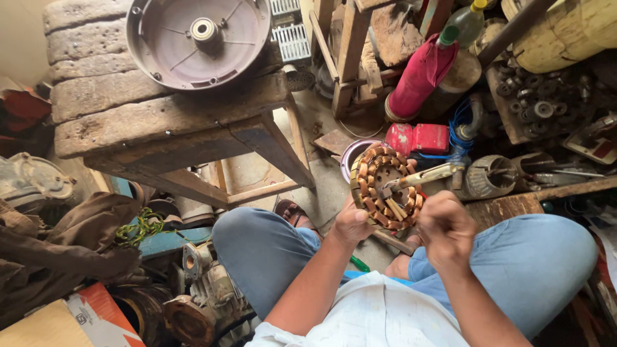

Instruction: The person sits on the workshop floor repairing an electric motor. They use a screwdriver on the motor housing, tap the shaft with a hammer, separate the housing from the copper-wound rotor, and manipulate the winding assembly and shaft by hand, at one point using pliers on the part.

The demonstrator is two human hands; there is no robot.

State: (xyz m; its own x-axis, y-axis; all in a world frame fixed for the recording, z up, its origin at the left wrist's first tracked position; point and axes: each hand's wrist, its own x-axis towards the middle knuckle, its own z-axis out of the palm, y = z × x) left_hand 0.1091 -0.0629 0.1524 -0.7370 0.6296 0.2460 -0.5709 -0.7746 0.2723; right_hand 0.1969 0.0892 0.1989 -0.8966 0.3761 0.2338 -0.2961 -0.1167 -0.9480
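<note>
winding ring [385, 186]: copper-brown | case [418, 137]: red | jeans [527, 257]: blue

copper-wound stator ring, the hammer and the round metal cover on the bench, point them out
stator ring [367, 186], head view, on its left copper coils
hammer [427, 175], head view, on its pale handle
round metal cover [168, 40], head view, on its inner dish

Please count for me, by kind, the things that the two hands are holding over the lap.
Copper-wound stator ring, held by the left hand: 1
Hammer, held by the right hand: 1
Total: 2
</note>
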